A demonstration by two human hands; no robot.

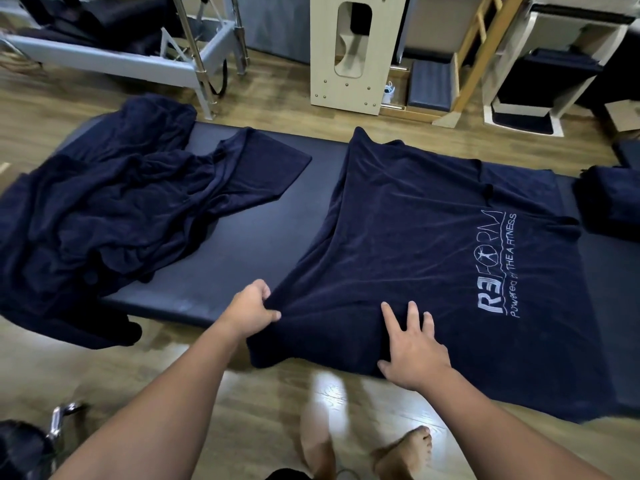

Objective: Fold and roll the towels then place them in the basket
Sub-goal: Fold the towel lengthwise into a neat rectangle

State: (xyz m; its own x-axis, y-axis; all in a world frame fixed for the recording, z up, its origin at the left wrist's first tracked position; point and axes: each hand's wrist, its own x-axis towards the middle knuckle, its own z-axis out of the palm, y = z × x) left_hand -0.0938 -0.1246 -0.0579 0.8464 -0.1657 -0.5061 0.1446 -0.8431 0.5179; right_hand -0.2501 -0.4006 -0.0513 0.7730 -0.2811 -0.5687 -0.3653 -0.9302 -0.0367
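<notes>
Navy towel [433,244] | left grip [251,308] pinches its corner, seemingly | right grip [414,351] flat on it

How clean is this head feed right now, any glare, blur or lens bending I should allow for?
Head view: ceiling light glares off the wood floor near the bare feet, which are motion-blurred; wide-angle bending curves the padded bench and the room's edges; the left hand gripping the logo towel and the flat right hand are sharp; navy folds read poorly.

I'm looking at a pilates/fitness studio: metal-framed reformer [114,60] on wood floor [277,109], padded navy bench [242,237], wooden ladder frame [481,46], towel [433,244] printed "REFORM powered by THE A FITNESS".
</notes>
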